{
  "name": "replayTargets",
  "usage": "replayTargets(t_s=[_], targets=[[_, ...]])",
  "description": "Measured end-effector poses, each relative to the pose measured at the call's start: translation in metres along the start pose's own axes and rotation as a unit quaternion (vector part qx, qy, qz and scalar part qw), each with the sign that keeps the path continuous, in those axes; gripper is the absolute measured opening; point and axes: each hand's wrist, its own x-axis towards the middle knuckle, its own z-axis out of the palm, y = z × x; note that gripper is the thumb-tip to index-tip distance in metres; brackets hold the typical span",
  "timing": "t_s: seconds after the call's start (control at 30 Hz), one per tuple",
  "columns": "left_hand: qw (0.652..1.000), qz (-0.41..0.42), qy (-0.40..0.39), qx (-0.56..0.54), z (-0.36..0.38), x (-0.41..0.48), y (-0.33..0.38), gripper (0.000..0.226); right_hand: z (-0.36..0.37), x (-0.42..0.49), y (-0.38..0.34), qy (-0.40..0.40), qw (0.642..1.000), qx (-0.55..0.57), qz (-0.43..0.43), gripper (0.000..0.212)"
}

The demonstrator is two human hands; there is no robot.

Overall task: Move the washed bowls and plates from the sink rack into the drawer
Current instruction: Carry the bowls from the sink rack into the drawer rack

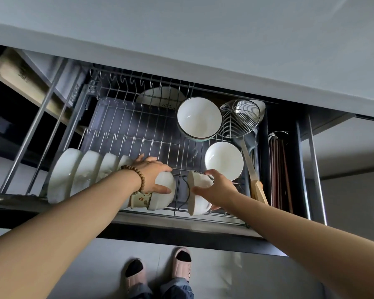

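The left hand (148, 174) is curled, fingers bent, round a white china bowl (166, 180), the right hand (220, 190) round a cream bowl (198, 200). They are being set in the wire drawer (121, 124), then must be let go.

wooden bead bracelet (142, 180) on left wrist, pink slippers (181, 264), black socks (134, 267), blue jeans (177, 291)
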Motion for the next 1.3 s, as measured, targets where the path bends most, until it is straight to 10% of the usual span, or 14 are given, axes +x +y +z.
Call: replayTargets(t_s=[0.57, 0.8, 1.0, 1.3], targets=[[1.000, 0.005, 0.017, -0.023, 0.000, 0.005, -0.002, 0.070, 0.005, 0.022, 0.002, -0.076, 0.995, 0.041, 0.042, 0.078], [0.979, 0.003, 0.047, -0.197, -0.012, 0.006, 0.006, 0.075, -0.052, 0.013, 0.019, -0.135, 0.975, 0.172, 0.030, 0.054], [0.922, -0.012, 0.073, -0.379, -0.021, 0.038, 0.040, 0.070, -0.088, 0.029, 0.052, 0.067, 0.961, 0.266, 0.040, 0.048], [0.944, -0.074, 0.055, -0.318, -0.014, 0.097, 0.079, 0.046, -0.076, 0.059, 0.055, 0.080, 0.988, 0.129, 0.028, 0.054]])
